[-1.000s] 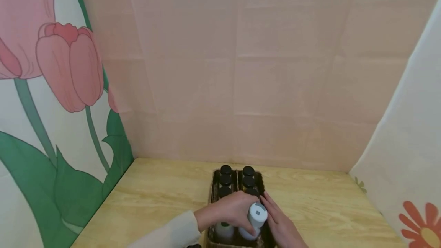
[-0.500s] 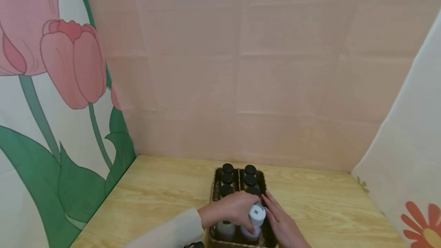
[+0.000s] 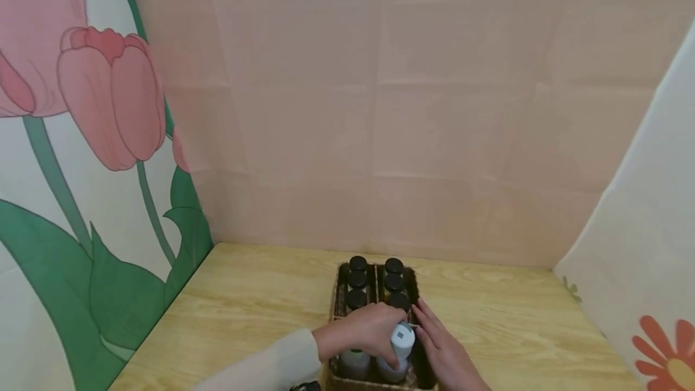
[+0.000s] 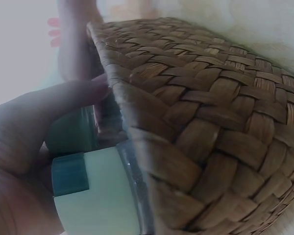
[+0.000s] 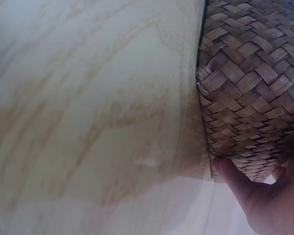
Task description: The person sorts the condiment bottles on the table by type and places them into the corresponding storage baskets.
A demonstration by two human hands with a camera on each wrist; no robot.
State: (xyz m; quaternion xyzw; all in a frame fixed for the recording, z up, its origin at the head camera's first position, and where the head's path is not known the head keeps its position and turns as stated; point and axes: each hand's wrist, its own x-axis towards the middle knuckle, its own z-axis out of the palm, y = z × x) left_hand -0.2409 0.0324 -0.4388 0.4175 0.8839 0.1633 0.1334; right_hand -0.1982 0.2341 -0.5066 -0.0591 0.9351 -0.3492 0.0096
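My left hand (image 3: pixel 371 330) grips a pale bottle (image 3: pixel 392 370) with a white cap (image 3: pixel 403 338), standing in the front right part of a brown woven basket (image 3: pixel 332 300). In the left wrist view that white cap (image 4: pixel 100 191) bears a blue-grey patch and sits close to the basket wall (image 4: pixel 210 107). My right hand (image 3: pixel 447 355) lies along the basket's right side, fingers extended. The right wrist view shows its thumb (image 5: pixel 230 178) touching the woven wall (image 5: pixel 255 78). Another pale bottle (image 3: pixel 355 365) stands front left, partly hidden by my left hand.
Several black-capped bottles stand in two rows in the basket's rear, among them one at the back left (image 3: pixel 358 263) and one at the back right (image 3: pixel 394 266). A divider (image 3: pixel 376 285) runs between the rows. The basket rests on a wood-grain table (image 3: pixel 260 294) before a pink cloth backdrop (image 3: pixel 374 107).
The white-capped bottle has shifted slightly left with my left hand still gripping it. My right hand has stayed against the basket. The head view has moved a little.
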